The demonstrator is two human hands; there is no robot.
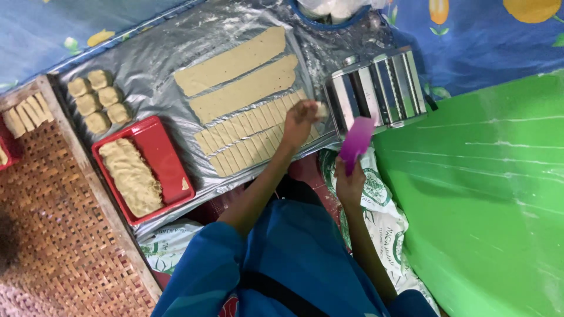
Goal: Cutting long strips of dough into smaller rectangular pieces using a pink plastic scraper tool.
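Blue cloth printed with yellow fruit covers the floor at the top of the head camera's view, with a bright green plastic sheet [487, 199] spread on the right. Across the middle lies a crinkled silvery plastic sheet [153, 76] that serves as the work surface.

On that sheet rest two long flat strips of pale dough [241, 73], lying side by side. Just below them are two rows of short cut dough pieces [247, 141], packed edge to edge. Toward the upper left sit six small rounded dough lumps [97, 100] in a cluster. Near them a red rectangular tray [161, 152] holds a heap of crinkled shredded dough. Left of the tray is a woven bamboo mat [64, 235] with a wooden edge, and a few more cut pieces lie at its far left corner.

At the upper right of the silver sheet stands a shiny metal pasta roller [379, 88].

The person wears blue sleeves. Their left hand [299, 120] reaches over the cut pieces and pinches a small piece of dough [321, 109] between its fingertips, right beside the roller's near end. Their right hand [351, 182] is closed around the lower end of a purple plastic scraper [356, 141], held upright just in front of the roller. A white printed sack [382, 199] lies beneath that hand.
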